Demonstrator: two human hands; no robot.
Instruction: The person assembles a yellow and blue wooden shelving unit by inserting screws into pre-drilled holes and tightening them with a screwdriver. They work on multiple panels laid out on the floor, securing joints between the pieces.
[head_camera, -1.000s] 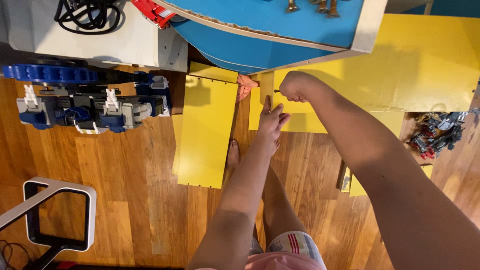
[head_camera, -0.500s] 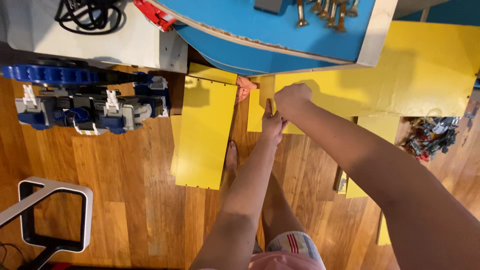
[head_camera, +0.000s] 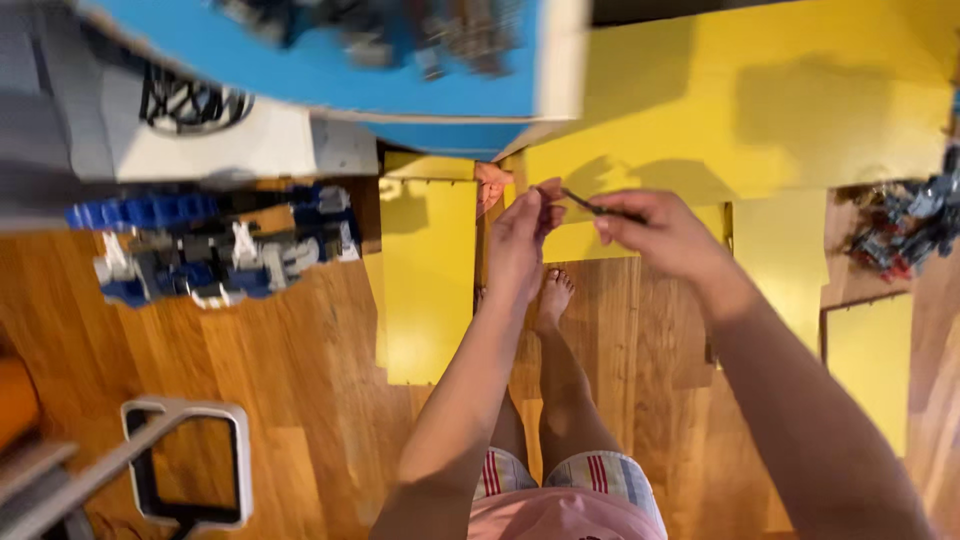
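Observation:
My right hand (head_camera: 665, 235) pinches a thin dark rod-like tool (head_camera: 590, 207) that points left. The fingertips of my left hand (head_camera: 520, 240) close on the tool's far tip, so both hands meet in front of me at chest height. Below them lie yellow flat panels (head_camera: 430, 280) on the wooden floor, and my bare feet (head_camera: 553, 295) stand between two panels. A blurred blue board (head_camera: 400, 70) with small metal parts on it fills the top of the view, just beyond my hands.
A white box with black cables (head_camera: 200, 130) sits at the upper left. Blue and grey plastic parts (head_camera: 220, 250) are piled on the floor at left, grey and red parts (head_camera: 905, 225) at right. A white metal frame (head_camera: 180, 460) stands at the lower left.
The view has tilted and moved closer. My right hand has drawn back from the blue board's edge with the thin tool in it, and my left hand has risen to meet its tip.

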